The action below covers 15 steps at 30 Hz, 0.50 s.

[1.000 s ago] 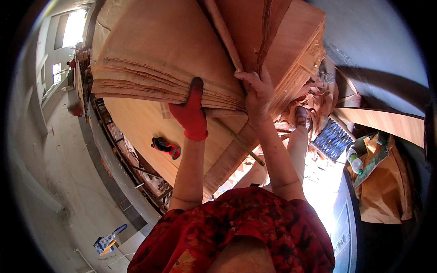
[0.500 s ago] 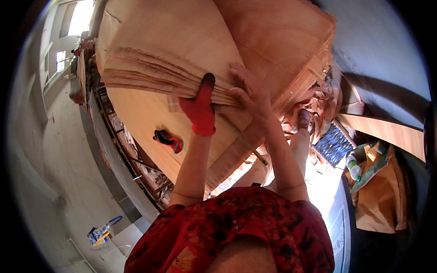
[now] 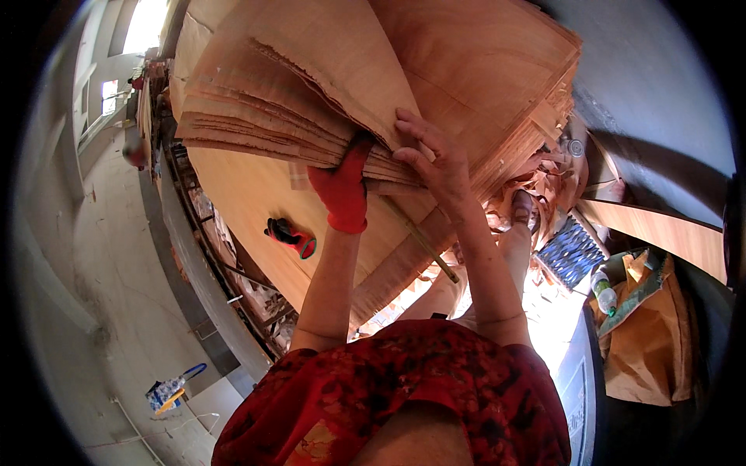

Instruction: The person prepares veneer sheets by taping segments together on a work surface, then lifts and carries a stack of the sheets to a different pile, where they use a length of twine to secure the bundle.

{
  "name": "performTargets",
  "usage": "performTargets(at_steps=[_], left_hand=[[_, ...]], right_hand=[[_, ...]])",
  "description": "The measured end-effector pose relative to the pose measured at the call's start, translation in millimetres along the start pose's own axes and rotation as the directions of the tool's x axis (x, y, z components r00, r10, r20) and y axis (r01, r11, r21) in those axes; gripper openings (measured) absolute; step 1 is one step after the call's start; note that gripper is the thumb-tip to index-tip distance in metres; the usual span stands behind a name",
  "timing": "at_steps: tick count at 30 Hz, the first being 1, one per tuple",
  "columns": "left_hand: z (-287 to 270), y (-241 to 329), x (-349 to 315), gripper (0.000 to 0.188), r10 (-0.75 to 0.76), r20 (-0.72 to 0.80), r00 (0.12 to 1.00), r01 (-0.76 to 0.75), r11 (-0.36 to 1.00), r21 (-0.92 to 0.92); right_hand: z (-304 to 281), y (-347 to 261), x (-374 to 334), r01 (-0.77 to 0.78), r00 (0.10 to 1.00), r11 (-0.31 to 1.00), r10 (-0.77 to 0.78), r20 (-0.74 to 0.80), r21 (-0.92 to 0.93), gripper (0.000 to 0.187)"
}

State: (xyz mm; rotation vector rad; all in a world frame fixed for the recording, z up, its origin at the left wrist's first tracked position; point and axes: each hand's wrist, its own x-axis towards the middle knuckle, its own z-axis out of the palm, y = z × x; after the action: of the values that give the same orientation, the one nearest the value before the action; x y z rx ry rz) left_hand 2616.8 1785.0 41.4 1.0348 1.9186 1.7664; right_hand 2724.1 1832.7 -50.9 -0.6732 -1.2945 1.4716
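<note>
A fanned bundle of thin wood veneer sheets (image 3: 256, 97) with ragged edges lies across a larger veneer stack (image 3: 489, 66). My left hand (image 3: 342, 194), in a red glove with dark fingertips, grips the bundle's near edge; its thumb reaches under the lifted top sheet and its other fingers are hidden below. With my bare right hand (image 3: 441, 163) I hold the near corner of that top veneer sheet (image 3: 334, 46) between thumb and fingers. A pale board surface (image 3: 241, 186) lies beneath the bundle.
A second red and black glove (image 3: 291, 238) lies on the pale surface. A thin yellowish strip (image 3: 420, 239) juts out toward me. Torn veneer scraps (image 3: 548, 175), a blue woven seat (image 3: 571, 250) and a brown sack (image 3: 649, 334) with a plastic bottle (image 3: 603, 293) are at right.
The top sheet has been raised and separated from the bundle, its near edge shifting right with my right hand. My left thumb has slipped beneath it.
</note>
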Motion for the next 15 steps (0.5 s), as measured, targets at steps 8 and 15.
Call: performTargets(at_steps=[8, 15], left_hand=[[-3.6, -2.5, 0.5, 0.054, 0.027, 0.02, 0.999, -0.027, 1.0, 0.015], [-5.4, -4.5, 0.1, 0.056, 0.059, 0.049, 0.997, -0.06, 0.998, 0.027]], right_hand=[[2.4, 9.7, -3.4, 0.17, 0.985, 0.971, -0.162, 0.059, -0.166, 0.034], [9.9, -2.4, -6.1, 0.057, 0.997, 0.987, -0.064, -0.04, -0.15, 0.03]])
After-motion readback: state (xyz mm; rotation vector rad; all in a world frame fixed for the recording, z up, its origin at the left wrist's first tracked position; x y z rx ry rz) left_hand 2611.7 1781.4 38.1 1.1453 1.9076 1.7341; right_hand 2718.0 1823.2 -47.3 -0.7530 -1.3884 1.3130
